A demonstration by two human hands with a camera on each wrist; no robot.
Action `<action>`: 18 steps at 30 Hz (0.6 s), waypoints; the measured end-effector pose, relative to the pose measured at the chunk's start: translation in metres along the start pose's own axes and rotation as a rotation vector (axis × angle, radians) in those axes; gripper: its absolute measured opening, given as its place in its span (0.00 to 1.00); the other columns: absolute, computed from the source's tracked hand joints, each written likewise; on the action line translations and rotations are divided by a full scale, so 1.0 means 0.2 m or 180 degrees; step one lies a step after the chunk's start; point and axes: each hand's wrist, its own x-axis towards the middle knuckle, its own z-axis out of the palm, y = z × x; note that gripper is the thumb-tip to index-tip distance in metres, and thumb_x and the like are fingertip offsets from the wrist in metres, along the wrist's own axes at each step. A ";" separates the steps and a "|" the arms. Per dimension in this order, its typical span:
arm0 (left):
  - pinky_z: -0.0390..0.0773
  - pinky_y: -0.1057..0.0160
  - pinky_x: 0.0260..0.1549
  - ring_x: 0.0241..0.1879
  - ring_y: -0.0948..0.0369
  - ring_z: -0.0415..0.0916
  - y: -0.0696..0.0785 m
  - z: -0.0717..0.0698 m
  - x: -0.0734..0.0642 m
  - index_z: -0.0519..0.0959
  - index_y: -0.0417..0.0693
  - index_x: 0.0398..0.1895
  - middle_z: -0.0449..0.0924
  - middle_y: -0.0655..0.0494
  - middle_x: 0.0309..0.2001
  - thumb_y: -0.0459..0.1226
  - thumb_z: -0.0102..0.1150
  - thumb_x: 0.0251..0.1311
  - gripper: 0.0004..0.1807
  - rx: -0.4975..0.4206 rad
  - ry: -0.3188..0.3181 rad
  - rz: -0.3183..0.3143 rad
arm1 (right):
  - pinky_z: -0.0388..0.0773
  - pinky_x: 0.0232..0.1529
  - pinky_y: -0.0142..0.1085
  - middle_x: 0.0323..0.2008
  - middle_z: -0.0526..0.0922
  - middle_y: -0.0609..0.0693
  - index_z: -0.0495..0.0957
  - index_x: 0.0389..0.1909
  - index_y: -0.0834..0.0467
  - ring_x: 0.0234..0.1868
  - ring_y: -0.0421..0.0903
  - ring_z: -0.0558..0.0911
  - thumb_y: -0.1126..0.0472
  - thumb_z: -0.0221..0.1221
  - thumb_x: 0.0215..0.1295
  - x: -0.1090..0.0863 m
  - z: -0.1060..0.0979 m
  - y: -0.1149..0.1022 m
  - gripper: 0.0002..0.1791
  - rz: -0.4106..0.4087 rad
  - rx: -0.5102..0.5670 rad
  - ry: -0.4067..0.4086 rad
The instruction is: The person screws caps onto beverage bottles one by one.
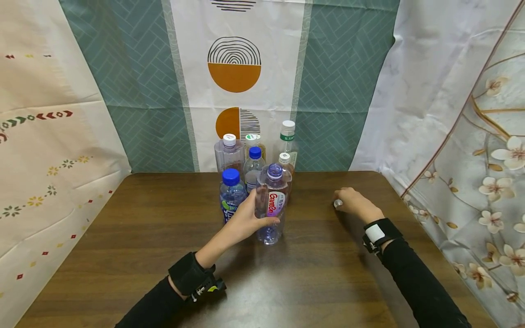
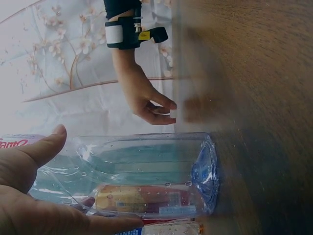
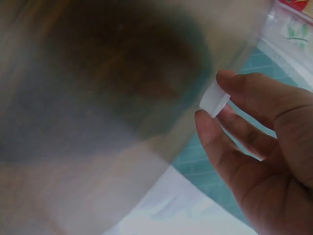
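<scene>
My left hand (image 1: 245, 217) grips a clear plastic bottle (image 1: 275, 204) with a red-and-white label, its thumb across the front. The bottle is upright and its mouth is uncapped; whether its base touches the table I cannot tell. In the left wrist view, that bottle (image 2: 142, 154) has droplets on its wall. Off to the right, my right hand (image 1: 356, 203) is low at the tabletop. Thumb and fingertips pinch a small white bottle cap (image 3: 214, 100), held on edge by the table surface. A blue-capped bottle (image 1: 232, 193) stands just left of the gripped one.
Several more bottles cluster behind: a clear white-capped one (image 1: 229, 157), a smaller blue-capped one (image 1: 253, 171) and a tall one with a green neck band (image 1: 288, 141). The brown wooden table (image 1: 164, 255) ends at a patterned curtain (image 1: 344, 82) behind.
</scene>
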 end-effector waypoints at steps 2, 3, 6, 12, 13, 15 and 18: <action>0.70 0.44 0.66 0.67 0.47 0.70 0.00 0.00 0.00 0.59 0.40 0.74 0.73 0.41 0.66 0.41 0.79 0.52 0.50 0.0006 0.0004 -0.0009 | 0.82 0.43 0.49 0.39 0.83 0.60 0.83 0.40 0.66 0.45 0.61 0.82 0.72 0.67 0.61 0.00 -0.01 -0.02 0.08 0.0021 0.0063 0.0085; 0.70 0.44 0.66 0.67 0.47 0.70 0.00 0.00 0.00 0.59 0.40 0.74 0.73 0.41 0.66 0.41 0.79 0.52 0.50 0.0005 0.0003 -0.0011 | 0.83 0.43 0.49 0.39 0.82 0.60 0.83 0.41 0.66 0.44 0.60 0.82 0.72 0.67 0.61 0.00 -0.02 -0.04 0.08 0.0032 0.0101 0.0135; 0.70 0.43 0.66 0.67 0.47 0.70 0.00 0.00 0.00 0.59 0.40 0.74 0.73 0.41 0.66 0.41 0.79 0.52 0.50 0.0012 0.0006 -0.0013 | 0.83 0.41 0.48 0.40 0.82 0.59 0.82 0.41 0.65 0.43 0.58 0.82 0.71 0.68 0.60 -0.01 -0.06 -0.09 0.09 0.0066 0.0261 0.0313; 0.68 0.44 0.68 0.69 0.47 0.68 0.00 0.00 0.00 0.58 0.41 0.75 0.71 0.42 0.68 0.42 0.78 0.53 0.51 0.0004 -0.0029 0.0016 | 0.82 0.43 0.50 0.40 0.81 0.59 0.81 0.41 0.65 0.42 0.56 0.82 0.71 0.66 0.62 0.00 -0.14 -0.21 0.08 -0.0089 0.0382 0.0696; 0.68 0.44 0.68 0.69 0.47 0.68 0.00 0.00 0.00 0.57 0.41 0.75 0.71 0.42 0.68 0.42 0.78 0.53 0.51 -0.0004 -0.0037 0.0019 | 0.82 0.43 0.50 0.40 0.81 0.59 0.81 0.41 0.65 0.42 0.57 0.82 0.71 0.66 0.62 0.00 -0.16 -0.23 0.08 -0.0123 0.0369 0.0745; 0.68 0.43 0.68 0.69 0.47 0.68 0.00 0.00 0.00 0.57 0.41 0.75 0.71 0.42 0.69 0.42 0.78 0.53 0.51 -0.0007 -0.0035 0.0013 | 0.82 0.43 0.51 0.40 0.81 0.60 0.81 0.41 0.65 0.42 0.57 0.82 0.71 0.66 0.61 0.01 -0.18 -0.28 0.08 -0.0187 0.0339 0.0860; 0.68 0.43 0.68 0.69 0.47 0.68 0.00 0.00 0.00 0.58 0.41 0.75 0.71 0.42 0.68 0.42 0.78 0.53 0.51 -0.0007 -0.0033 0.0010 | 0.83 0.43 0.51 0.41 0.82 0.60 0.81 0.42 0.65 0.42 0.58 0.83 0.70 0.66 0.60 0.00 -0.23 -0.36 0.09 -0.0223 0.0311 0.1011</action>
